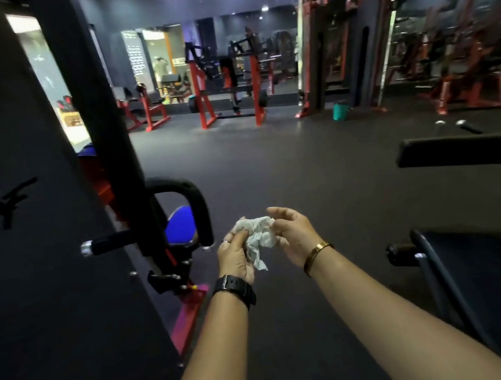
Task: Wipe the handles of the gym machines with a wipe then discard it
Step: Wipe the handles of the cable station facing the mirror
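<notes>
A crumpled white wipe [259, 237] hangs between both hands in front of me, above the dark floor. My left hand [234, 256], with a black watch on the wrist, grips the wipe's left side with curled fingers. My right hand [292, 232], with a gold bangle, pinches the wipe's right edge. To the left stands a black machine with a curved padded handle [195, 204] and a straight black grip with a chrome end [105, 244]. Neither hand touches a handle.
A tall black machine column [94, 115] fills the left. A black bench [485, 269] and a padded bar [469, 151] lie to the right. Red racks [202, 100] and a green bucket [340, 111] stand across the dark rubber floor [271, 161].
</notes>
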Tool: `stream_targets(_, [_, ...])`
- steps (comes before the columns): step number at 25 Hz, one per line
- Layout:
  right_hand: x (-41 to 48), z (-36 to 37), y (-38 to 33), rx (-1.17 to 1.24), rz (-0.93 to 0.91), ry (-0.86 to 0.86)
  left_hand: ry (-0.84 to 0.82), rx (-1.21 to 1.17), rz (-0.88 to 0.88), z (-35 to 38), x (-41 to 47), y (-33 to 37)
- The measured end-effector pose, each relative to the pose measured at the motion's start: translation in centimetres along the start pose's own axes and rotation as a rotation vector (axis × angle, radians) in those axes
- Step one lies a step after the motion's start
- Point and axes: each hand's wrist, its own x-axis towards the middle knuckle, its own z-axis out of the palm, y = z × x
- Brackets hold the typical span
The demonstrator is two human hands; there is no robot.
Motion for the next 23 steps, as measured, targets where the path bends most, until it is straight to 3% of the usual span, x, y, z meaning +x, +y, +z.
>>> stream_targets(12, [3.3, -15.9, -4.4, 0.221, 0.157, 0.201, -0.126, -0.066, -0.349, 12.4, 1.9, -11.4])
stream_targets(23, [20.8, -21.0, -7.7, 0.291, 0.124, 0.254, -0.159, -0.019, -0.391, 20.3, 19.0, -16.7])
